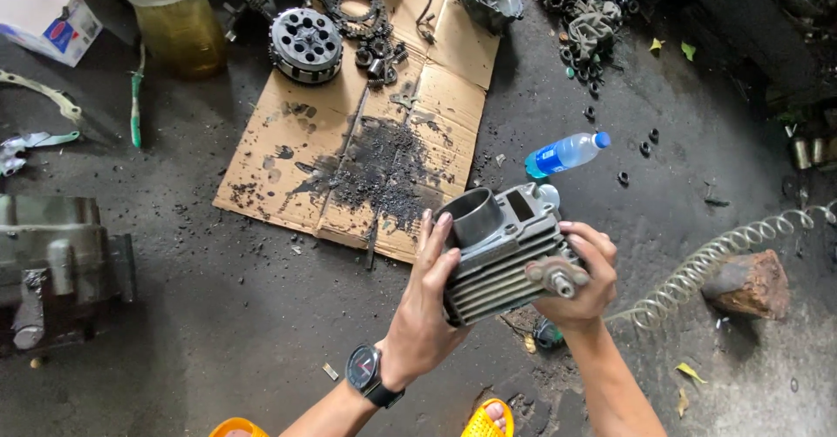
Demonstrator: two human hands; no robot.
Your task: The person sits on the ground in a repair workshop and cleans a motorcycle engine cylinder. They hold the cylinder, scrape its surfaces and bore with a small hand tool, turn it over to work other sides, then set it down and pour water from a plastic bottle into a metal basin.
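1. Both hands hold a finned grey engine cylinder (499, 249) in the air above the floor, low in the middle of the view. The left hand (423, 302) lies flat against its left side with the fingers reaching up beside the open bore. The right hand (582, 280) wraps the right end, with a short stub fitting poking out between its fingers. The hands sit apart, one on each side, both clamped on the cylinder.
2. Just left of the cylinder's upper edge lies the near edge of a flattened cardboard sheet (305, 167), smeared with black grit and carrying a clutch basket (305, 46) and a ring-shaped clutch plate (353, 1) at its far end.
3. A clear plastic water bottle (567, 153) with a blue cap lies on its side just beyond the cylinder.
4. A coiled air hose (724, 254) runs off to the right, past a rusty brown block (748, 283).
5. An engine case (57, 267) sits at the left edge, well apart, with bare floor between it and the hands.
6. The floor (218, 315) is dark, oil-stained concrete, with small loose parts scattered at the top right.
7. A jug of yellow oil (174, 18) stands top left.
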